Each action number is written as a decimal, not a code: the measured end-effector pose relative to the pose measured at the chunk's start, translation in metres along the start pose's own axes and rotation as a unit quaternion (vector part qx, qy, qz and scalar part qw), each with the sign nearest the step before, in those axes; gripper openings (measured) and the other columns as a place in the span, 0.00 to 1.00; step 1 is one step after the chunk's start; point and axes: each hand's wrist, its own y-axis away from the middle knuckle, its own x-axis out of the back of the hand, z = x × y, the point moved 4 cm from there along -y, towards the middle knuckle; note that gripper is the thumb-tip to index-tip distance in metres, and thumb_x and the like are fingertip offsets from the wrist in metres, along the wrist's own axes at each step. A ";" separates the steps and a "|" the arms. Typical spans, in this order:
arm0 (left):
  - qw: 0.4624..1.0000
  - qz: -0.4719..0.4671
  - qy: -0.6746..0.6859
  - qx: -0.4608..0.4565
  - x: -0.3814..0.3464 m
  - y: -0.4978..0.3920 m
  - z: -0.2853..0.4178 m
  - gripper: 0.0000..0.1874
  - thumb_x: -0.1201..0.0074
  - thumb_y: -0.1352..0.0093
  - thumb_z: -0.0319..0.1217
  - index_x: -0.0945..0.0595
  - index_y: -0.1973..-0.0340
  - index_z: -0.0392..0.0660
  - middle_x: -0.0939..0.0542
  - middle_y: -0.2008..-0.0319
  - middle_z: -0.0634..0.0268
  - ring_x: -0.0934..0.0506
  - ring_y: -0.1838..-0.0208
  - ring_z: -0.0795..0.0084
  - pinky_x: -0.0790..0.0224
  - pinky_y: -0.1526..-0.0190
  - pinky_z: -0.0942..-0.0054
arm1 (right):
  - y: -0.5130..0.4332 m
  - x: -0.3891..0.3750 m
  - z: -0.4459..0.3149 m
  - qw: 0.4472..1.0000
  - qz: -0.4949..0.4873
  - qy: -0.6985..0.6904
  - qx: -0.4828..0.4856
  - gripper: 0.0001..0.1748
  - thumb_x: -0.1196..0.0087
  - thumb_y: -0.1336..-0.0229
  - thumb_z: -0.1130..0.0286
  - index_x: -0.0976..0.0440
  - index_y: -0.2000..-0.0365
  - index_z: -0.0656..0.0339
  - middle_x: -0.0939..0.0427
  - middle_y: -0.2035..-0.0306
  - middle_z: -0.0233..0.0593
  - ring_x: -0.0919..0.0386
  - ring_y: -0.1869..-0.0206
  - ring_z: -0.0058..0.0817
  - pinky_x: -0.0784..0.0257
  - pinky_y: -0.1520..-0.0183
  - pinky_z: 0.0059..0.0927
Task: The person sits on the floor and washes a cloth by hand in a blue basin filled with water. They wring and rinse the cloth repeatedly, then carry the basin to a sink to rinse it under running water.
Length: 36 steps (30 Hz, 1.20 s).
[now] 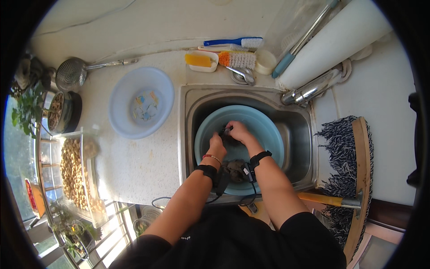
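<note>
A light blue plastic basin [272, 134] sits in the stainless steel sink [304, 134] and seems to hold water. Over its middle, my right hand [238, 131] pinches a small piece of dark wet cloth [226, 130]. Close beside it, my left hand [217, 148] has hold of the same cloth from the left. How the left fingers grip is partly hidden. Below my hands, between the wrists, lies a bunched grey-brown cloth [235, 169] in the basin. Black straps with small devices and cables are on both wrists.
A pale blue basin [117, 101] stands on the left counter. Behind the sink are a soap dish [205, 69] and a scrubbing brush [240, 60]. A metal faucet [302, 95] juts over the sink corner; a mop head [342, 148] leans at right. Peanuts [72, 171] fill a clear bin.
</note>
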 end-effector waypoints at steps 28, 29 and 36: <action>0.988 -0.103 0.096 -0.058 -0.010 0.000 0.011 0.27 0.69 0.22 0.51 0.24 0.46 0.45 0.25 0.45 0.59 0.25 0.44 0.58 0.37 0.40 0.47 | 0.074 0.064 0.020 0.946 0.244 -0.210 0.044 0.23 0.51 0.33 0.51 0.23 0.56 0.62 0.20 0.59 0.43 0.23 0.54 0.35 0.28 0.52 0.37; 0.988 -0.115 0.059 -0.079 -0.004 0.004 0.017 0.26 0.69 0.22 0.51 0.24 0.46 0.46 0.25 0.43 0.60 0.26 0.43 0.57 0.43 0.37 0.43 | 0.083 0.072 0.025 0.935 0.237 -0.261 0.043 0.22 0.50 0.33 0.52 0.24 0.54 0.62 0.21 0.57 0.39 0.24 0.53 0.32 0.29 0.51 0.37; 0.978 -0.173 0.113 -0.006 0.006 0.036 0.026 0.28 0.77 0.22 0.51 0.22 0.50 0.50 0.27 0.43 0.59 0.33 0.37 0.50 0.64 0.31 0.34 | 0.131 0.103 0.016 0.843 0.195 -0.499 0.050 0.20 0.48 0.34 0.54 0.27 0.51 0.57 0.24 0.55 0.32 0.29 0.48 0.29 0.33 0.45 0.49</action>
